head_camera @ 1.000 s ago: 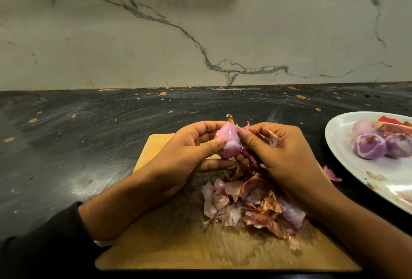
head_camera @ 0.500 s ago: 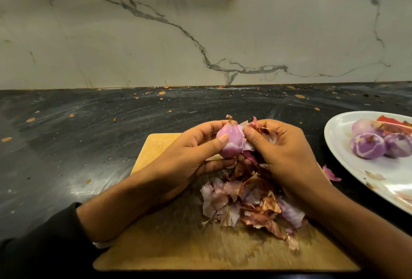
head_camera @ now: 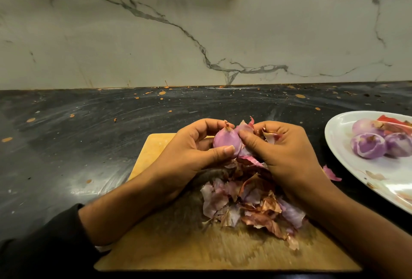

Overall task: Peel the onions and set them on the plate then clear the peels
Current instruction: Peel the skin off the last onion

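- The left hand (head_camera: 191,153) has its fingers and thumb curled round a small pink-purple onion (head_camera: 226,144), partly peeled, holding it above the far end of the pale wooden cutting board (head_camera: 156,245). That skin looks smooth and slick, so if the right-hand pull gets harder than this hold, the onion could pop free and roll onto the dark stone counter (head_camera: 89,133).
- The right hand (head_camera: 281,156) pinches a thin pink flap of loose skin (head_camera: 244,127) at the onion's right side between thumb and forefinger, with more papery scraps caught under its curled fingers. Such skin tears easily (a short strip would probably leave patches stuck near the dry tip), which would mean picking again.
- The heap of brown and purple papery peels (head_camera: 252,207) lies on the board directly under both hands. It sits close to the board's right side, and one pink scrap (head_camera: 331,173) already lies off the board beside the white oval plate (head_camera: 347,160); a wrist brushing the heap could scatter more, making the clearing step longer.
- Three peeled purple onions (head_camera: 367,149) rest on that plate at the right, next to something red I cannot identify. Dry flecks already lie on the plate's surface, so a peel carried over with the next onion could dirty it further.
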{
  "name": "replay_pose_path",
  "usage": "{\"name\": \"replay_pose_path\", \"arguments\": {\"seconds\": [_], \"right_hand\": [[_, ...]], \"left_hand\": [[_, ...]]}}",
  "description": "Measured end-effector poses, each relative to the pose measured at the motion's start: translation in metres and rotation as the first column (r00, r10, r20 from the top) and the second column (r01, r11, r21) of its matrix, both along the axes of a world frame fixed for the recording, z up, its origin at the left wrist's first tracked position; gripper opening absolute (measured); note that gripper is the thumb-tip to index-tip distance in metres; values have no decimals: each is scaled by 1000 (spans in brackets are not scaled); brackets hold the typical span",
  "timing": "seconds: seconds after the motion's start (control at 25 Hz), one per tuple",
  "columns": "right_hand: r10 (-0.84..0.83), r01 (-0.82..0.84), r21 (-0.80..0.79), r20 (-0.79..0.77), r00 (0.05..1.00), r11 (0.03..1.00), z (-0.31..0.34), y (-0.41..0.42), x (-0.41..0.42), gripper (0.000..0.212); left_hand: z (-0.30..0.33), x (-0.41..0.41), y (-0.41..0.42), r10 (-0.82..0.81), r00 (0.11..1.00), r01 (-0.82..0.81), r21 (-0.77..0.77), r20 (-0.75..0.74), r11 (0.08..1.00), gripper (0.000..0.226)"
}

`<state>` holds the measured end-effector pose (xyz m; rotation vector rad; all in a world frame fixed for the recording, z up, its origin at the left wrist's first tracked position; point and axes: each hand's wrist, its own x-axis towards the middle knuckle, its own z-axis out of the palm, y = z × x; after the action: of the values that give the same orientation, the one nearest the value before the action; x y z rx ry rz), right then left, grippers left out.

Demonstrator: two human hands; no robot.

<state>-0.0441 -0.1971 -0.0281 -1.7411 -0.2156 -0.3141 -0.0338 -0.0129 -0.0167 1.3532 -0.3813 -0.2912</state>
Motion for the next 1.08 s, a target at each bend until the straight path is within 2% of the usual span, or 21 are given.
{"name": "replay_pose_path", "arguments": {"seconds": [0.08, 0.28, 0.6, 0.84, 1.08], "right_hand": [[-27, 27, 28, -5, 1000, 999, -1, 0, 1, 12], [-24, 44, 226, -91, 996, 973, -5, 0, 2, 11], [5, 78, 384, -212, 977, 920, -3, -2, 3, 14], [-136, 163, 165, -165, 977, 973, -3, -7, 3, 13], [-224, 243, 98, -174, 959, 965, -5, -13, 6, 13]], "left_hand": [[0, 0, 0, -22, 1000, 22, -18, -4, 1000, 46], [-2, 5, 1, -53, 998, 52, -30, -24, 998, 42], [-2, 7, 3, -71, 996, 68, -55, -57, 996, 42], [-1, 7, 5, -56, 998, 50, -125, -40, 991, 40], [-1, 11, 8, 13, 997, -28, -194, -77, 981, 43]]}}
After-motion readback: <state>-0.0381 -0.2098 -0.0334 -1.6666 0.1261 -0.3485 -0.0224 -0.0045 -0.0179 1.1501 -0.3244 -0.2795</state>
